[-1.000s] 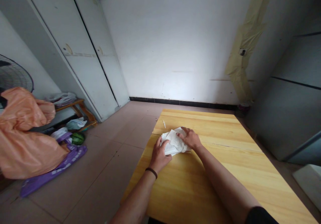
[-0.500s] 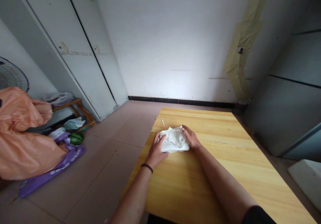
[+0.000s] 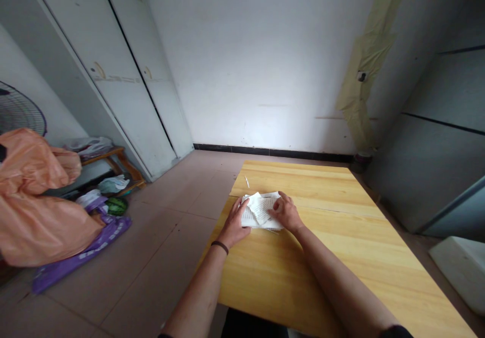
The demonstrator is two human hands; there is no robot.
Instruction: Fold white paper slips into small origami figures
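White printed papers (image 3: 261, 210) lie in a loose stack on the wooden table (image 3: 326, 247), near its left edge. My left hand (image 3: 235, 225) grips the left side of the stack, thumb on top and fingers along the edge. Over the right part of the papers, my right hand (image 3: 286, 212) is curled, with thumb and index finger pinched at the top sheet. Whether a bit of paper sits between those fingertips is too small to tell. Behind the stack lies a small white pen-like object (image 3: 247, 182).
Left of the table, an orange cloth (image 3: 45, 216), a purple bag (image 3: 83, 257) and a watermelon (image 3: 116, 206) are near a low wooden rack (image 3: 127, 169). A fan (image 3: 20, 113) stands at far left. A white box-like object (image 3: 460, 267) is at the right.
My right hand has gone from lying along the right edge of the papers to a curled pinch over them. The top sheet looks flatter on its right side.
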